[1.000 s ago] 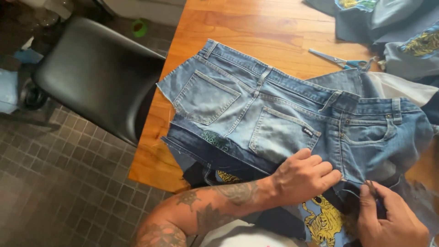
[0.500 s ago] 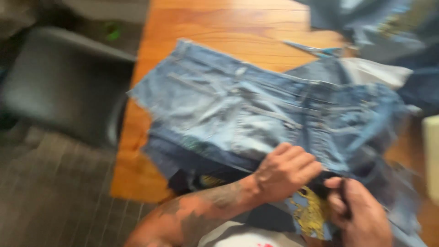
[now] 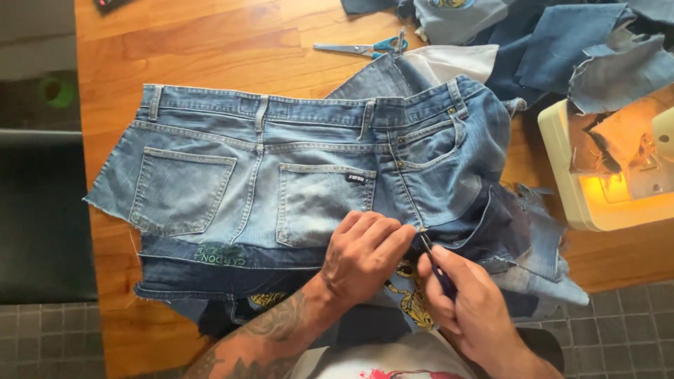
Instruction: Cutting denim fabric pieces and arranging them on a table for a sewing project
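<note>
You have 1 small dark rectangular label point(image 3: 356, 178) at the top right corner of the right back pocket of the cut-off denim shorts point(image 3: 281, 175); no packages, signs or screens show.

head cam | looks steeply down | close over wooden table point(image 3: 210, 56) | single view

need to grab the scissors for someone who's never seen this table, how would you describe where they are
Start at the wooden table and the cut-off denim shorts spread across it. Just beyond the waistband, on bare wood near the far edge, lie the scissors. Their silver blades point left and their teal handles touch the heap of denim scraps; they are the only metal tool lying loose there.
</note>
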